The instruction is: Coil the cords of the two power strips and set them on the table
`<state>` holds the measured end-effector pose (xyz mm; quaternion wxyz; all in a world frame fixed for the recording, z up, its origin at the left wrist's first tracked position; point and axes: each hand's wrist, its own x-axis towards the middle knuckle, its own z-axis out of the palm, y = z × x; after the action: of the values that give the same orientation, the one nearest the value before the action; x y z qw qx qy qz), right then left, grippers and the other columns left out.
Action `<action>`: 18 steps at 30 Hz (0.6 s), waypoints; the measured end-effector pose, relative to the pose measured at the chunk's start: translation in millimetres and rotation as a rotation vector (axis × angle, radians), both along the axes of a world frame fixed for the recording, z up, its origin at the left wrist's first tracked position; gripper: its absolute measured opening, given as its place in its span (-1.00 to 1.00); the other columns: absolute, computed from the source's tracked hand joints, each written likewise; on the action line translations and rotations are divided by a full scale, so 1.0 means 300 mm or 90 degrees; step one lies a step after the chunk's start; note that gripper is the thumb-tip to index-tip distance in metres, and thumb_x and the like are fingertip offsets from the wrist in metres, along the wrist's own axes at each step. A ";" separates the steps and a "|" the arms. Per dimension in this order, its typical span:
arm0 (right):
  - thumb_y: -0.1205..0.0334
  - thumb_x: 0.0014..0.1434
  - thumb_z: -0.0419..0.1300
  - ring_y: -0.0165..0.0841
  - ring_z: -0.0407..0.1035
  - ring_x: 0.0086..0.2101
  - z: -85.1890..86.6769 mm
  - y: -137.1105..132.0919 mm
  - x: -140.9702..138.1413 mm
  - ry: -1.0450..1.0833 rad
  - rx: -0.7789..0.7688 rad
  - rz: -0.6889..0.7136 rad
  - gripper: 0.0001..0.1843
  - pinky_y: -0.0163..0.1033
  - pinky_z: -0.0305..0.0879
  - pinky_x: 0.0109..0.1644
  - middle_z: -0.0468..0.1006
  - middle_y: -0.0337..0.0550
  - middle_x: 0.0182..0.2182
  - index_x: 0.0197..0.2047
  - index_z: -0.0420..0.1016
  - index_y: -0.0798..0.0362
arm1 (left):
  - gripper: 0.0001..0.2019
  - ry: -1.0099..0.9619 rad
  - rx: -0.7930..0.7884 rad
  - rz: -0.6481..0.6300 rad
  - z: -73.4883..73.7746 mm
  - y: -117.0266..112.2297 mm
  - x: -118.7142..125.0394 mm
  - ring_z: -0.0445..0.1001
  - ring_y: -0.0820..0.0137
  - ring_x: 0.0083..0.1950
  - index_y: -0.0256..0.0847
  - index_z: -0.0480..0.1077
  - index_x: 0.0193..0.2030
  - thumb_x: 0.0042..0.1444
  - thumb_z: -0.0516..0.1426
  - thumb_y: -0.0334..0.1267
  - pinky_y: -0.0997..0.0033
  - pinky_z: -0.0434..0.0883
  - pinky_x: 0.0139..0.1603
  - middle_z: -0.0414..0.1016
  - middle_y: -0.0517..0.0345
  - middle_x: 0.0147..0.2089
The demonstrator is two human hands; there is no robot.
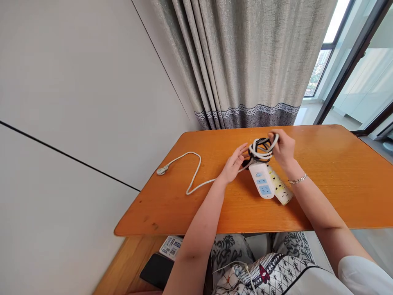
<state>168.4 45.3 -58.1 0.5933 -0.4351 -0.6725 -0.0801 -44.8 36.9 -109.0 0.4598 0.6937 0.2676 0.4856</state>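
Observation:
My right hand is closed on a bundle of coiled black and white cables, held just above the orange table. My left hand is open beside the coil, fingers stretched toward it and touching the white cord. Two power strips lie under the coil: a white one with blue sockets and a cream one with black marks. A loose white cord runs left across the table to its white plug.
A grey wall stands to the left and a grey curtain hangs behind the table. A glass door is at the right. Below the table's front edge lie a dark phone and a printed card on a wooden bench.

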 end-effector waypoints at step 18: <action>0.10 0.38 0.01 -0.51 0.12 -0.61 0.107 0.141 0.509 0.624 0.235 -0.172 -0.58 -0.23 0.03 -0.49 0.16 -0.34 -0.62 -0.52 0.31 0.00 | -0.76 0.440 -0.186 0.153 0.007 0.091 -0.275 0.39 0.37 -0.32 -0.20 0.48 -0.38 0.00 0.25 -0.06 0.39 0.28 -0.25 0.51 0.14 -0.33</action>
<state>321.1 87.8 -26.1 0.8886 -0.3923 -0.2298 -0.0600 -127.2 64.2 -107.0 0.3766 0.7071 0.5522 0.2308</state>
